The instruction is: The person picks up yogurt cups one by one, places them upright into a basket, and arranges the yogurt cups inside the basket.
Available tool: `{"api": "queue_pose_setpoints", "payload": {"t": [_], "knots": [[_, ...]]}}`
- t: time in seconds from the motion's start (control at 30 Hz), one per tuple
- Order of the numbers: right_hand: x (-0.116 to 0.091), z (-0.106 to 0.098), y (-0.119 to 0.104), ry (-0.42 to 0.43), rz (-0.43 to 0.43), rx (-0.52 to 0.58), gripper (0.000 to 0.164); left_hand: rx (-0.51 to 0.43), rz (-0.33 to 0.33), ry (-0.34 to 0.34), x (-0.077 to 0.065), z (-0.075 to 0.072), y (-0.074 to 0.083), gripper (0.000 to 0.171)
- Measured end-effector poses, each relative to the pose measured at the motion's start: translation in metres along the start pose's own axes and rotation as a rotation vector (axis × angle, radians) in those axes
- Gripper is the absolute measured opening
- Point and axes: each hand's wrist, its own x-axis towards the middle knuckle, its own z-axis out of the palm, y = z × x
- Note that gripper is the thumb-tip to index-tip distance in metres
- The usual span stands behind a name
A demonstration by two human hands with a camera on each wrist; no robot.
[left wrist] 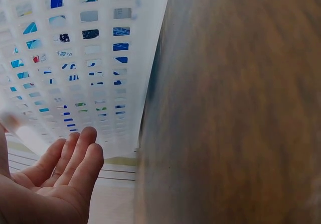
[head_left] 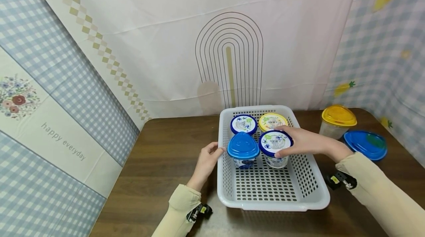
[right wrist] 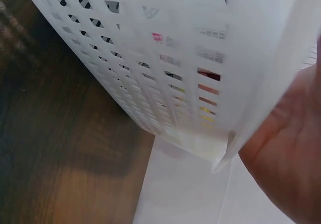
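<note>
White basket (head_left: 265,206), with a blue-rimmed tub (head_left: 275,144) in the right hand (head_left: 300,143)

The perforated plastic basket stands on a brown, wood-grained desk (head_left: 172,155), and four tubs sit in its far half. Only the head view gives this whole layout. At the far left is a second blue-rimmed tub (head_left: 244,123) with a white printed lid; beside it, at the far right, is a yellow-rimmed tub (head_left: 273,119). Nearer the person stand a tub with a raised sky-blue lid (head_left: 244,147) on the left and the handled tub on the right.

The right hand reaches over the basket's right side and grips that tub by its lid, thumb on the near side and fingers on the far side. Whether its base touches the basket floor, I cannot tell. The left hand (head_left: 205,162) holds the basket's left rim, the thumb at the edge.

The left wrist view adds what the head view hides: several fingers lie loosely bent along the outer wall, and blue print shows through the slots. From the right wrist, part of that hand appears beyond the rim, its fingertips out of sight; a green leaf and slivers of yellow show through the wall.

Right of the basket, in the head view alone, are a yellow-lidded container (head_left: 338,119) and, just beside it, a blue lid (head_left: 365,144).
</note>
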Motion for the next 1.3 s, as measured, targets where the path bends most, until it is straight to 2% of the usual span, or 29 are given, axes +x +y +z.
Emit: {"api": "queue_pose_setpoints", "payload": {"t": [0.37,0.6,1.3], "knots": [[0.001,0.001,-0.004,-0.029,0.011,-0.081,0.100,-0.004,-0.008,-0.004,0.000,0.000,0.001,0.033],[0.005,0.003,-0.002,-0.029,0.001,-0.099,0.104,-0.010,-0.011,-0.031,-0.016,-0.001,0.038,0.032],[0.006,0.005,-0.006,-0.072,0.029,-0.105,0.111,-0.007,0.001,-0.023,-0.015,-0.001,0.035,0.029]]}}
